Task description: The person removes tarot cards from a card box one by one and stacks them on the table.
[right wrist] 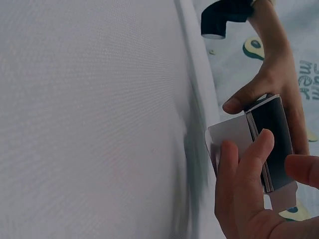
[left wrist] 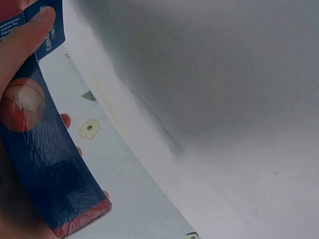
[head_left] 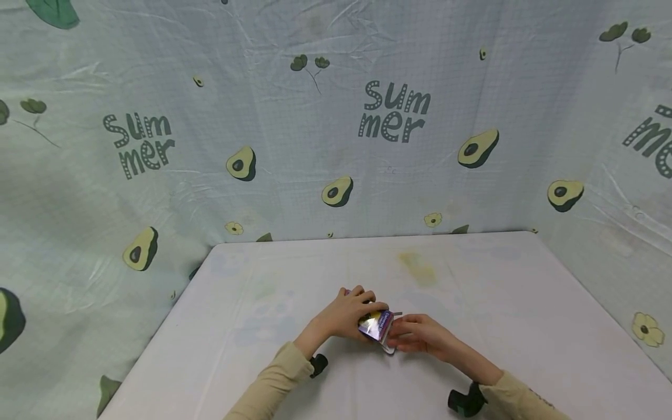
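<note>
My left hand (head_left: 346, 317) grips a small shiny card box (head_left: 374, 324) and holds it tilted above the table. In the left wrist view the box (left wrist: 47, 154) shows a dark blue side with red ends and a round orange picture; the left thumb (left wrist: 30, 40) presses on it. The box's end faces my right hand (head_left: 420, 333), with its pale flap (right wrist: 232, 135) folded out. Inside, a deck of cards (right wrist: 277, 130) shows its edges and a dark face. The right fingers (right wrist: 251, 167), fairly straight, reach over the flap and the deck's end, thumb apart from them.
Both hands are over a white-covered table (head_left: 252, 350) with faint yellow and blue stains. A pale curtain (head_left: 294, 134) printed with avocados and lettering surrounds it at the back and sides. Dark wrist cameras (head_left: 467, 401) sit below each wrist, close to the tabletop.
</note>
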The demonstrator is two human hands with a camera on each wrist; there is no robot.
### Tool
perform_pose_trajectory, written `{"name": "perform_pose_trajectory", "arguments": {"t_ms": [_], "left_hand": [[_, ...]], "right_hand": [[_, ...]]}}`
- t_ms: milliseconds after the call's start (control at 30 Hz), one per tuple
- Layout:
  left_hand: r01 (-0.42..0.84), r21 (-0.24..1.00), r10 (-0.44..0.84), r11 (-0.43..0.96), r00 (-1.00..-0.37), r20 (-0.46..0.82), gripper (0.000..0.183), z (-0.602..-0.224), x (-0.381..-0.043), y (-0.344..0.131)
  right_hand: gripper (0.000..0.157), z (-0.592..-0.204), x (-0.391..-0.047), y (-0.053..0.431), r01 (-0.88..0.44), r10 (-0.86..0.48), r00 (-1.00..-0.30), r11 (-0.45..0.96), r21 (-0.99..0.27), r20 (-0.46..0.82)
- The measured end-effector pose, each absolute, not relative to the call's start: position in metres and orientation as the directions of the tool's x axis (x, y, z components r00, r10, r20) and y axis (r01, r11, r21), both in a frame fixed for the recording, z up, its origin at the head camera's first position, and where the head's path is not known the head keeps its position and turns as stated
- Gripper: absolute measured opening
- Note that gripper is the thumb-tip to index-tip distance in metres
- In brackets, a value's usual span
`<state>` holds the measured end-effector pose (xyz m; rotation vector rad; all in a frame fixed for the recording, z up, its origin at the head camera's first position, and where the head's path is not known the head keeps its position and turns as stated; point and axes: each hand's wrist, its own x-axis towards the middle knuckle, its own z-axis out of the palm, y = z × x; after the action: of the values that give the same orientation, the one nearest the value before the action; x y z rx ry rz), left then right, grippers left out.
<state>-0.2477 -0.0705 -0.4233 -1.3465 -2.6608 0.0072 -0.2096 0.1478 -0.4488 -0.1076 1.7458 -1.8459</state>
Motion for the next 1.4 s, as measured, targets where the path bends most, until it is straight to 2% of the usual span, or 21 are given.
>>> {"name": "perform_pose_trajectory", "arguments": {"t_ms": [167,433,800,1400], "left_hand": [[0.795,-0.072,0.796,0.602,-0.591,0.126,0.072,-0.421,-0.245,-0.070],[0.797,-0.074,0.798,0.600,-0.589,0.129,0.073,-0.419,-0.245,-0.071],[0.800,-0.023,0.797,0.600,-0.594,0.108,0.072,-0.416,-0.243,-0.070],[0.797,-0.004,0.794,0.604,-0.600,0.101,0.072,-0.416,-0.245,-0.071]], "right_hand": [[0.049,-0.451,-0.210,0.145,0.368,-0.456,-0.822,0.032,-0.929,-0.341],[0.060,-0.448,-0.210,0.141,0.375,-0.469,-0.812,0.038,-0.926,-0.348],[0.064,-0.450,-0.211,0.139,0.401,-0.444,-0.810,0.054,-0.914,-0.382],[0.050,-0.454,-0.212,0.136,0.390,-0.426,-0.822,0.060,-0.919,-0.377]]}}
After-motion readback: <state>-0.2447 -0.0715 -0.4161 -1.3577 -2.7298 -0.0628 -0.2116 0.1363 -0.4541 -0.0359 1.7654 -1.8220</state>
